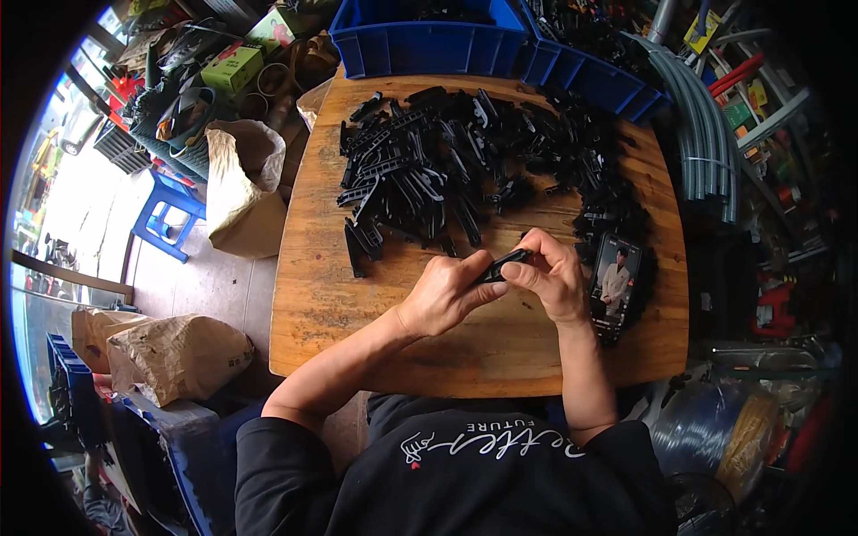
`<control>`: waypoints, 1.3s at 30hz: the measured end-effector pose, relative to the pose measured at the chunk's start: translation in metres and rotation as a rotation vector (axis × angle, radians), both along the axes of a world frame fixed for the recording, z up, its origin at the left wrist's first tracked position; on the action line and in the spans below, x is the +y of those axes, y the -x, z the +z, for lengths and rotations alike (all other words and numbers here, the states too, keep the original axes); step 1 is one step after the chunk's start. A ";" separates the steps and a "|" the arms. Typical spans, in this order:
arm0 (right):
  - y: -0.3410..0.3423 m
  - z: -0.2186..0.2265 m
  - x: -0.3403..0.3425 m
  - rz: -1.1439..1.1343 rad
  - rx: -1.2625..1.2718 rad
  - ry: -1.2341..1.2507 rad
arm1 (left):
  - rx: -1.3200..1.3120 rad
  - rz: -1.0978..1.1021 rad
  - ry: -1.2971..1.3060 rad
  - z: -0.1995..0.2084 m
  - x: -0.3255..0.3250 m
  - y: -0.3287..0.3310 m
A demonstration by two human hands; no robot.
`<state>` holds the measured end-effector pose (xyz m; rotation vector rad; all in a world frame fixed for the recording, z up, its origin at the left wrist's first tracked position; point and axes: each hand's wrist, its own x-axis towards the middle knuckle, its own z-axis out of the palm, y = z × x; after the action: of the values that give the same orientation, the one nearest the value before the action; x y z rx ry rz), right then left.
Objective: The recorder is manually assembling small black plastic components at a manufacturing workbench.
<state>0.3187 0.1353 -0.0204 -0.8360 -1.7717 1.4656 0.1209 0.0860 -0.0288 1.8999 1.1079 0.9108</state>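
Note:
Between my two hands, above the near half of the wooden table (357,330), is a slim black plastic part (502,267). My left hand (450,290) grips its left end, thumb along the near side. At the other end, the thumb and fingers of my right hand (556,277) pinch the part; their tips partly hide it. Beyond my hands lies a heap of long black plastic parts (402,165), some with ladder-like slots. Smaller black pieces (608,179) spread in a band down the right side of the table.
A phone with a lit screen (615,284) leans by the black pieces to the right. Blue bins (429,49) stand at the table's far edge. Paper sacks (241,196) and a blue stool (168,214) are on the floor at left. Coiled grey hoses (702,134) hang at right.

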 end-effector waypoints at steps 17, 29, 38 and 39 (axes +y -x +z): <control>0.043 0.021 -0.011 -0.340 -0.222 -0.929 | -1.186 -0.070 0.831 -0.018 0.019 0.024; -0.012 -0.020 0.010 -0.316 -0.776 -0.733 | -1.053 -0.080 0.856 -0.021 0.025 0.017; 0.008 0.006 -0.007 -0.217 -0.269 -0.294 | -0.755 0.193 0.736 -0.011 0.019 0.013; 0.009 0.004 -0.004 -0.200 -0.147 -0.339 | -0.721 0.145 0.725 -0.012 0.019 0.013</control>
<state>0.3098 0.1308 -0.0165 -0.9277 -1.9125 0.9623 0.1079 0.1047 -0.0411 0.8081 0.9393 0.9795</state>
